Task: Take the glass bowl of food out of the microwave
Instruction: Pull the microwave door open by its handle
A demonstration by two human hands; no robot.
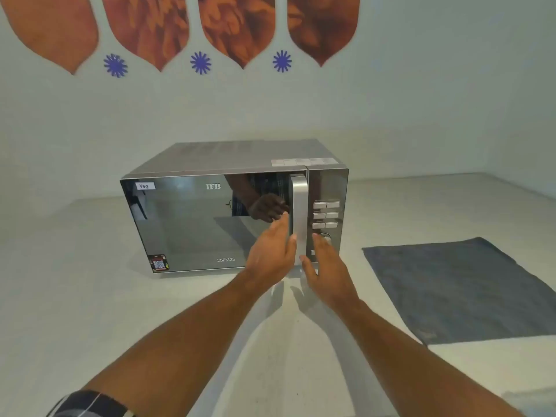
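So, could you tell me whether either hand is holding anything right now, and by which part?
Nothing is held. The left hand is open at the door handle, fingers not closed on it; the right hand is open and empty.

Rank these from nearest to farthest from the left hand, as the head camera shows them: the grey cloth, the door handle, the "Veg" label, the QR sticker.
From the left hand:
1. Door handle, touching its fingertips, at the door's right edge.
2. QR sticker, at the door's lower left corner.
3. Grey cloth, on the counter to the right, and "Veg" label, at the door's upper left corner: too close to call.
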